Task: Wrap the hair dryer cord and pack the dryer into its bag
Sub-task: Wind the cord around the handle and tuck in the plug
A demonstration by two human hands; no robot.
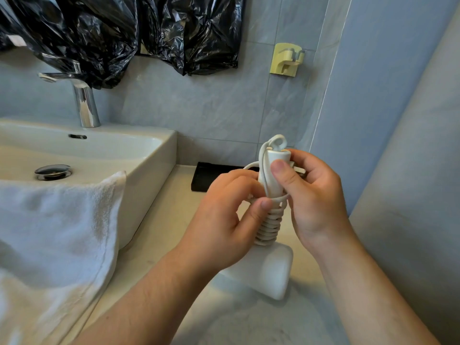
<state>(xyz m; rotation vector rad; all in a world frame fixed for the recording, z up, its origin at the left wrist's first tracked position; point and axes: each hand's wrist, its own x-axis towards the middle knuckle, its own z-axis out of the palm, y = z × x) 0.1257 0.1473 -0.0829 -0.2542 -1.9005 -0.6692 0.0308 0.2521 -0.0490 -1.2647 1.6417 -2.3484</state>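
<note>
Currently held: white hair dryer (273, 270), handle pointing up, blunt head down on the beige countertop (161, 232), just right of the sink (149, 155).
Cord: white cord (268, 227) wound in tight stacked coils round the lower handle; one strand runs up the handle to a small loop over its top end.
Left hand: left hand (224, 220) pinches the uppermost turn against the handle, thumb on front, fingers curled behind.
Right hand: right hand (313, 200) holds the upper handle, thumb flat on its front, fingers curled round the back.
Surroundings: white towel (54, 220) draped over sink rim; chrome faucet (84, 103); black tray (206, 178) behind the hands; yellow wall holder (286, 59); black plastic bags (99, 33) above.
</note>
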